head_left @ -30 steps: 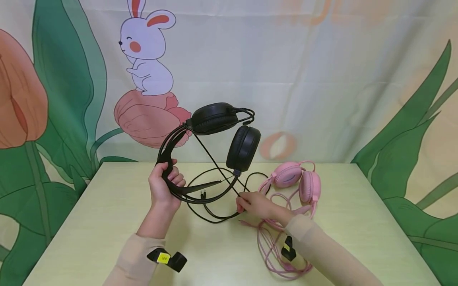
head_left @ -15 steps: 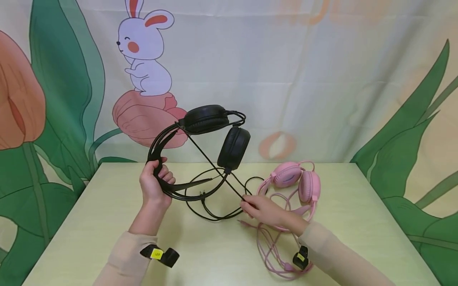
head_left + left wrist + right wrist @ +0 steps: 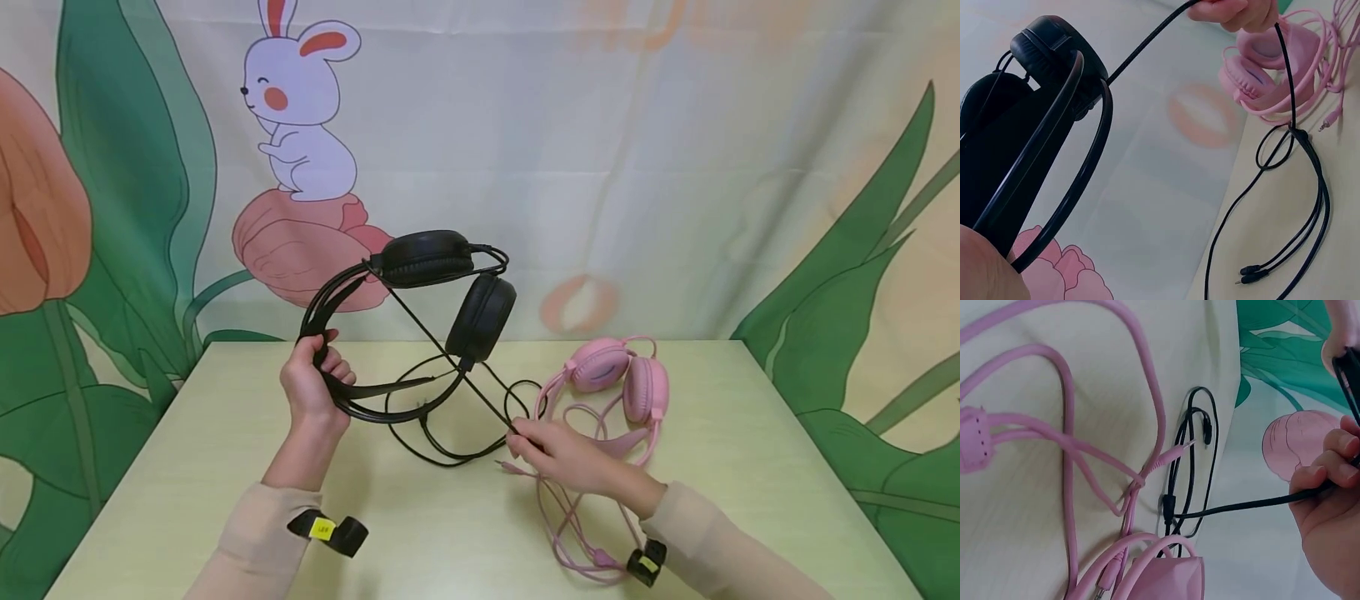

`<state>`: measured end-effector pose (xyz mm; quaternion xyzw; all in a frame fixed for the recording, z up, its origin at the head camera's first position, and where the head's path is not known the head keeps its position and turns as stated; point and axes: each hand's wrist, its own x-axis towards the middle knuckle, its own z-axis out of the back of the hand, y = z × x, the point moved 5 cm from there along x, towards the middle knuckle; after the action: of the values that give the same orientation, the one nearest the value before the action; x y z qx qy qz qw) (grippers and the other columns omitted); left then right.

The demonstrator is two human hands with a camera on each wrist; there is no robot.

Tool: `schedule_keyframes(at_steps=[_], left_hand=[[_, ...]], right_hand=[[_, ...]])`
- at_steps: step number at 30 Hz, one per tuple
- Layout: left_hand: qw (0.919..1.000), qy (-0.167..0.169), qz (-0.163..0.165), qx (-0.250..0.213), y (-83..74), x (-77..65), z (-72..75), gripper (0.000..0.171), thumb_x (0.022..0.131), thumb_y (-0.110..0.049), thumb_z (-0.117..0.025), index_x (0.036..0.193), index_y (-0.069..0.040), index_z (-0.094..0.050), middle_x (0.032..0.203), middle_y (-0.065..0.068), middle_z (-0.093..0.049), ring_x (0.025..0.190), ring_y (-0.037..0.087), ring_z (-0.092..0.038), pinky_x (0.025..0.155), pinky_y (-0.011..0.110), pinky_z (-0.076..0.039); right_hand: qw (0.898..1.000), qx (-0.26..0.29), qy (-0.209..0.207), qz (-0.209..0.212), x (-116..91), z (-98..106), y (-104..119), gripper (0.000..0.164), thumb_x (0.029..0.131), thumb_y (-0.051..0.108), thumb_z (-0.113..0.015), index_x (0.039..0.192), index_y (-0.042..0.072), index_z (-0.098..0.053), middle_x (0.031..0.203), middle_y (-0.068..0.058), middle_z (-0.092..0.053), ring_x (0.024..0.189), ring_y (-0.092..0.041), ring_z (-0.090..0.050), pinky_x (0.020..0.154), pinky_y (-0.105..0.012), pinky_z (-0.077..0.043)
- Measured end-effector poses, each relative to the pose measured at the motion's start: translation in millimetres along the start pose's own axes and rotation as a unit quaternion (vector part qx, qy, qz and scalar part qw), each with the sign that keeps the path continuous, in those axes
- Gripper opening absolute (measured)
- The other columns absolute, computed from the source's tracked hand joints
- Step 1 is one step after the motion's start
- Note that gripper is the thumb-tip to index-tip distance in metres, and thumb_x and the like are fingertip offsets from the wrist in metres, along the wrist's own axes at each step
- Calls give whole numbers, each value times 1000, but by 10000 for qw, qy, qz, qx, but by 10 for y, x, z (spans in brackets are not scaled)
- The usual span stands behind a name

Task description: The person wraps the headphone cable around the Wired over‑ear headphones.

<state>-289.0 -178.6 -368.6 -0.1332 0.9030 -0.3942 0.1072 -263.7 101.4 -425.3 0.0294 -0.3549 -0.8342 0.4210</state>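
Note:
My left hand point(image 3: 315, 383) grips the headband of the black headphones point(image 3: 480, 321), holding them up over the table with the ear cups to the right. From the upper ear cup a black cable point(image 3: 420, 323) runs taut, down to my right hand point(image 3: 562, 454), which pinches it. In the left wrist view the cable hangs on below those fingers to the tabletop, where its two black plugs point(image 3: 1252, 275) lie. The right wrist view shows the cable point(image 3: 1241, 505) passing through the curled fingers of the right hand point(image 3: 1329, 506).
Pink headphones point(image 3: 645, 390) lie on the table point(image 3: 225, 467) at the right, partly behind my right hand. Their loosely coiled pink cable point(image 3: 558, 533) spreads toward the near edge, one pink plug point(image 3: 1169, 456) close to the black cable. A printed curtain point(image 3: 465, 125) hangs behind the table.
My left hand has moved left and slightly down with the black headphones. My right hand has shifted right and a little down, still pinching the black cable. The pink headphones stay put.

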Motion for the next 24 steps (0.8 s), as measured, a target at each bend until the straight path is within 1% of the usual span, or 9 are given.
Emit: schedule_keyframes(at_steps=[3, 5, 9, 12, 16, 20, 22, 24], left_hand=[[9998, -197, -74, 17, -4, 10, 27, 17, 92, -15, -33, 88, -7, -47, 52, -6, -27, 40, 6, -24, 39, 18, -21], [9992, -354, -164, 84, -12, 19, 48, 17, 92, -15, -35, 87, -7, -48, 52, -6, -27, 40, 7, -24, 39, 18, -21], [9964, -663, -408, 346, -39, 27, 97, 17, 91, -15, -38, 87, -5, -52, 52, -5, -29, 41, 8, -26, 39, 18, -24], [9928, -882, -581, 567, -65, 25, 134, 17, 91, -14, -41, 86, -5, -55, 53, -4, -31, 41, 8, -28, 39, 19, -27], [9889, -1152, -630, 701, -98, 31, 172, 18, 89, -14, -43, 83, -6, -58, 52, -4, -32, 41, 9, -30, 39, 19, -28], [9859, -1367, -630, 728, -133, 49, 212, 18, 89, -14, -45, 82, -6, -60, 53, -3, -33, 42, 10, -31, 39, 20, -30], [9849, -1425, -648, 741, -152, 59, 230, 18, 89, -14, -46, 82, -6, -60, 54, -3, -33, 42, 10, -32, 39, 20, -30], [9839, -1456, -682, 784, -168, 67, 247, 18, 89, -14, -45, 82, -6, -60, 54, -3, -33, 41, 10, -32, 39, 20, -31]], right_hand=[[10000, -51, 56, -4, -22, 4, 55, 23, 99, 27, -39, 79, 18, -48, 64, 11, -40, 54, 1, -36, 50, -15, -32], [9999, -82, 64, 64, -32, 14, 101, 23, 98, 27, -40, 78, 18, -47, 63, 11, -39, 54, 2, -36, 49, -14, -32], [9989, -40, 19, 461, -50, 41, 211, 21, 97, 22, -45, 76, 18, -45, 62, 11, -39, 52, 3, -34, 47, -13, -31], [9963, -175, 16, 843, -73, 65, 301, 22, 95, 18, -48, 74, 19, -42, 60, 11, -36, 52, 4, -31, 47, -11, -28], [9929, -304, -12, 1147, -109, 132, 435, 20, 94, 16, -50, 75, 18, -43, 59, 10, -34, 52, 4, -30, 48, -10, -26], [9909, -141, 29, 1340, -131, 225, 565, 14, 93, 11, -51, 81, 18, -49, 61, 9, -39, 54, 5, -32, 48, -9, -28], [9904, -30, 95, 1380, -133, 267, 605, 12, 93, 10, -50, 84, 18, -52, 62, 10, -41, 54, 5, -34, 49, -9, -29], [9886, -61, 92, 1500, -131, 312, 635, 11, 92, 7, -51, 88, 17, -54, 63, 10, -43, 55, 6, -35, 49, -9, -31]])
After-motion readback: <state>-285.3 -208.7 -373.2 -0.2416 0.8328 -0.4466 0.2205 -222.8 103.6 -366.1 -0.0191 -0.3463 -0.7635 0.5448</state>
